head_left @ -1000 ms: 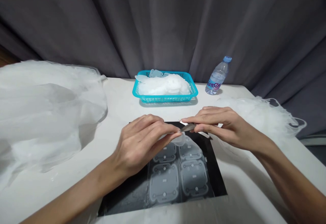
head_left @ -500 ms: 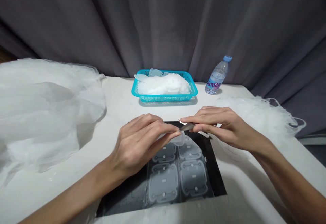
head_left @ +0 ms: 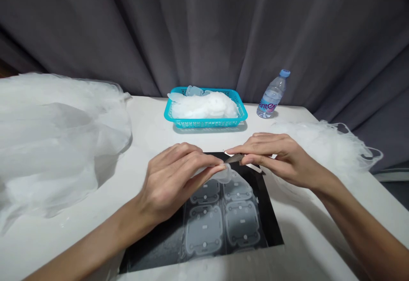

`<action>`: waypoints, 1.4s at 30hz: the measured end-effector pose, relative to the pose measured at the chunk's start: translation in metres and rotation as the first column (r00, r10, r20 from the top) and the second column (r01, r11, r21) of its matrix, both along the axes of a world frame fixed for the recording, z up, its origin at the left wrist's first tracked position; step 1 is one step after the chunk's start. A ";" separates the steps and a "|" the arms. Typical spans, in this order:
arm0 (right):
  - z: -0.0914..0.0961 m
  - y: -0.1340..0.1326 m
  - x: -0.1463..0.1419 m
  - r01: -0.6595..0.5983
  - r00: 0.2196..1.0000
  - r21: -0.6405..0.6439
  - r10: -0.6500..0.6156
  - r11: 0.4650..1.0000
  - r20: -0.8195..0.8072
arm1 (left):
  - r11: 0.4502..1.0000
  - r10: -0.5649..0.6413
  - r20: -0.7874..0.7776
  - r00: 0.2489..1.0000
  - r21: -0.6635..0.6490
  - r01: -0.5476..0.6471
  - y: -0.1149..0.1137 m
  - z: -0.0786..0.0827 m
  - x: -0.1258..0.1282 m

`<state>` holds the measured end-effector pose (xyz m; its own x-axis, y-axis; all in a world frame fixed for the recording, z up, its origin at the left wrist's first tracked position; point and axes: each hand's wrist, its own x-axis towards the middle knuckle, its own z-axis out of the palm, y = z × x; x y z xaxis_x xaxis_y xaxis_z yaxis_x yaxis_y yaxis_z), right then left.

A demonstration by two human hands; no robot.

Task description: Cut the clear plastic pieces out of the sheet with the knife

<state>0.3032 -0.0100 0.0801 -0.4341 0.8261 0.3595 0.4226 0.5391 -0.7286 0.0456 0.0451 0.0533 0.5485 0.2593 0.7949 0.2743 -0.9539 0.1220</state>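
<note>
My left hand (head_left: 179, 179) is closed, thumb and fingertips pinching a small translucent plastic or silicone piece (head_left: 226, 174). Its rounded edge shows below the fingertips; the rest is hidden by the hand. My right hand (head_left: 275, 157) grips grey metal tweezers (head_left: 234, 158), whose narrow tip meets the edge of the piece at my left fingertips. Both hands are above a black mat (head_left: 153, 238) on which a sheet of translucent rounded-square pieces (head_left: 204, 230) lies.
Behind my hands stands a blue basket (head_left: 207, 123) heaped with translucent pieces. A water bottle (head_left: 271, 96) is to its right. A big white plastic bag (head_left: 57, 144) fills the left side of the white table (head_left: 150, 119). Tangled clear strips (head_left: 329, 144) lie at the right.
Almost nothing differs. The whole view has shifted very slightly, and both hands keep their hold with the tweezers' tip at the piece.
</note>
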 end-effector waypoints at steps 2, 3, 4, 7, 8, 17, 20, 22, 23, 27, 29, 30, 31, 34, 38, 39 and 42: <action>0.001 0.000 0.001 0.000 1.000 -0.001 0.000 1.000 -0.007 | 1.000 -0.005 -0.003 1.000 -0.001 0.005 0.000 -0.001 0.000; 0.001 0.000 0.002 -0.001 1.000 -0.004 0.001 1.000 -0.008 | 1.000 -0.005 -0.004 1.000 -0.004 0.005 0.000 -0.001 -0.001; 0.001 0.000 0.003 -0.002 1.000 -0.008 0.002 1.000 -0.006 | 1.000 -0.002 -0.004 1.000 -0.010 0.001 0.000 -0.001 -0.001; 0.001 0.001 0.003 -0.006 1.000 -0.024 0.006 1.000 0.007 | 1.000 0.002 -0.002 1.000 -0.010 -0.002 0.000 -0.001 -0.001; 0.001 0.001 0.003 -0.007 1.000 -0.031 0.008 1.000 0.011 | 1.000 0.000 0.000 1.000 -0.006 0.000 0.000 -0.001 -0.001; 0.001 0.001 -0.001 -0.011 1.000 -0.050 0.011 0.999 0.009 | 1.000 0.006 0.005 1.000 0.020 -0.007 0.001 -0.002 0.000; 0.000 0.001 -0.001 -0.011 1.000 -0.035 0.012 0.999 0.008 | 1.000 0.010 0.007 1.000 0.023 -0.010 0.001 -0.002 0.001; -0.001 0.001 -0.001 -0.012 1.000 -0.033 0.013 0.999 0.006 | 1.000 0.011 0.009 1.000 0.027 -0.011 0.000 0.000 0.001; -0.001 0.001 -0.001 -0.013 1.000 -0.036 0.013 0.999 0.006 | 0.999 0.012 0.007 1.000 0.030 -0.013 0.000 0.000 0.001; -0.003 0.001 -0.001 -0.015 1.000 -0.039 0.015 0.999 0.006 | 0.999 0.018 -0.006 1.000 0.035 -0.018 0.000 0.000 0.001; -0.003 0.001 -0.001 -0.018 1.000 -0.026 0.018 1.000 0.001 | 0.999 0.009 -0.011 1.000 0.032 -0.008 0.001 -0.001 0.001; -0.003 0.001 -0.001 -0.019 1.000 -0.019 0.019 1.000 0.000 | 0.999 0.004 -0.012 1.000 0.031 -0.004 0.001 -0.001 0.001; -0.003 0.001 -0.002 -0.020 1.000 -0.016 0.020 1.000 0.000 | 0.999 0.000 -0.011 1.000 0.034 0.000 0.002 -0.002 0.001; -0.003 0.000 -0.002 -0.017 1.000 -0.016 0.018 1.000 0.007 | 0.999 0.006 -0.012 1.000 0.042 -0.006 0.001 -0.002 0.001; -0.003 0.000 -0.003 -0.018 1.000 -0.003 0.018 1.000 0.014 | 0.999 0.020 -0.014 1.000 0.033 -0.019 0.000 -0.002 0.001; -0.003 -0.001 -0.003 -0.018 1.000 0.004 0.018 1.000 0.016 | 0.999 0.024 -0.016 1.000 0.032 -0.024 0.000 -0.001 0.001; -0.003 -0.001 -0.004 -0.017 1.000 0.030 0.016 0.999 0.020 | 0.999 0.034 -0.016 0.999 0.037 -0.033 0.000 0.000 0.002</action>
